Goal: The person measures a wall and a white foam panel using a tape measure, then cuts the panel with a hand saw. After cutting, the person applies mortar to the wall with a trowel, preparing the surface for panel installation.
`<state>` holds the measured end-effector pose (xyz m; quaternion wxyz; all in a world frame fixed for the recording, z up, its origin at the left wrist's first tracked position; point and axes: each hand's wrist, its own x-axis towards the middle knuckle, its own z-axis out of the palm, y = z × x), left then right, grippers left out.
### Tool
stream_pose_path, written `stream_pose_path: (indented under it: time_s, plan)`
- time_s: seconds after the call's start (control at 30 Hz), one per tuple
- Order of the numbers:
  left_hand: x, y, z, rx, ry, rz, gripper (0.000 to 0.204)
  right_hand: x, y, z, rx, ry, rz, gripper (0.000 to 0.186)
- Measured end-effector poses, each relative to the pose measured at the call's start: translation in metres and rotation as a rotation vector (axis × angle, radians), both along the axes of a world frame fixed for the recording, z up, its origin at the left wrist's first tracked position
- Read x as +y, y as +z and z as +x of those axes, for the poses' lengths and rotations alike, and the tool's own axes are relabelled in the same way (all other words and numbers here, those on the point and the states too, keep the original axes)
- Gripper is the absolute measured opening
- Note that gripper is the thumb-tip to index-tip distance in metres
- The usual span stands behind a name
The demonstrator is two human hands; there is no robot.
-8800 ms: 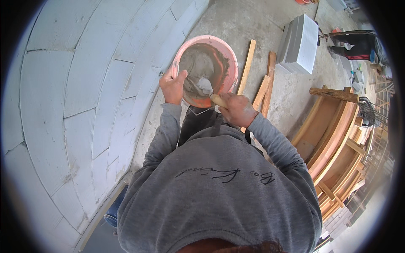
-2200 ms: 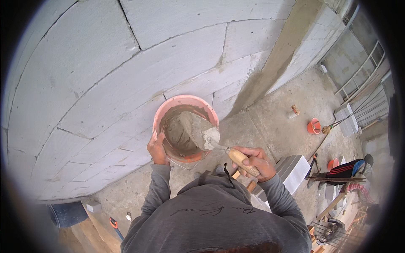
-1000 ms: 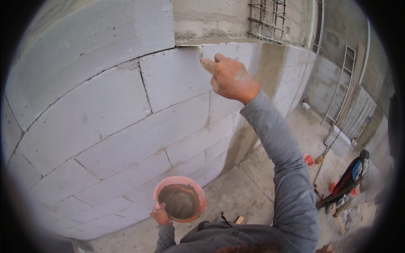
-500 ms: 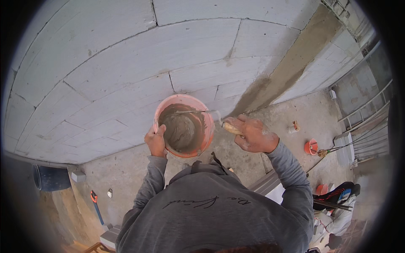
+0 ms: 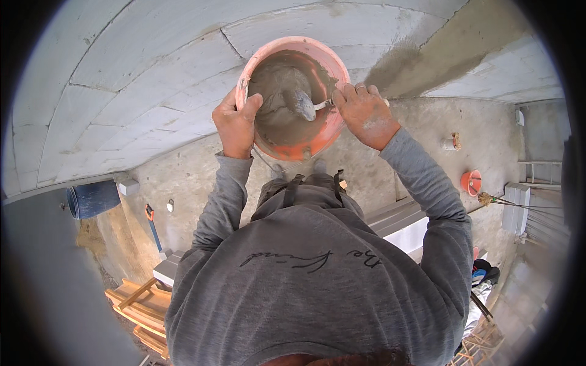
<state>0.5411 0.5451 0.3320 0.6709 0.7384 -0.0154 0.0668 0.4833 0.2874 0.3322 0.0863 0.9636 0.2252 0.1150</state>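
My left hand (image 5: 235,119) grips the left rim of an orange-pink bucket (image 5: 326,131) that holds wet grey mortar (image 5: 276,110). It holds the bucket up in front of my chest. My right hand (image 5: 365,113) is closed on the handle of a trowel (image 5: 303,105), and the blade lies inside the bucket with mortar on it. Grey sleeves cover both forearms. The trowel's handle is hidden inside my fist.
A wall of large pale grey blocks (image 5: 140,79) rises just ahead, with a grey mortar smear (image 5: 427,55) at the right. Far below lie a concrete floor, a dark blue barrel (image 5: 91,198), wooden pallets (image 5: 143,308), a small orange bucket (image 5: 471,182) and white blocks (image 5: 403,226).
A second ago my right hand was raised against the wall. It has come down to the bucket, and the trowel blade now sits in the mortar. My view has tilted downward.
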Motion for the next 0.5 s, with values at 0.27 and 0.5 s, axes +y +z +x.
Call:
stream_pose_path:
  time_s: [0.27, 0.5]
  plan:
    - [-0.011, -0.002, -0.008, -0.029, -0.017, -0.013, 0.032, 0.020, -0.008, -0.028, 0.229, -0.020, 0.376, 0.034]
    - [0.009, 0.004, -0.014, 0.038, 0.003, -0.138, 0.030, 0.018, -0.014, -0.064, 0.249, -0.107, 1.078, 0.040]
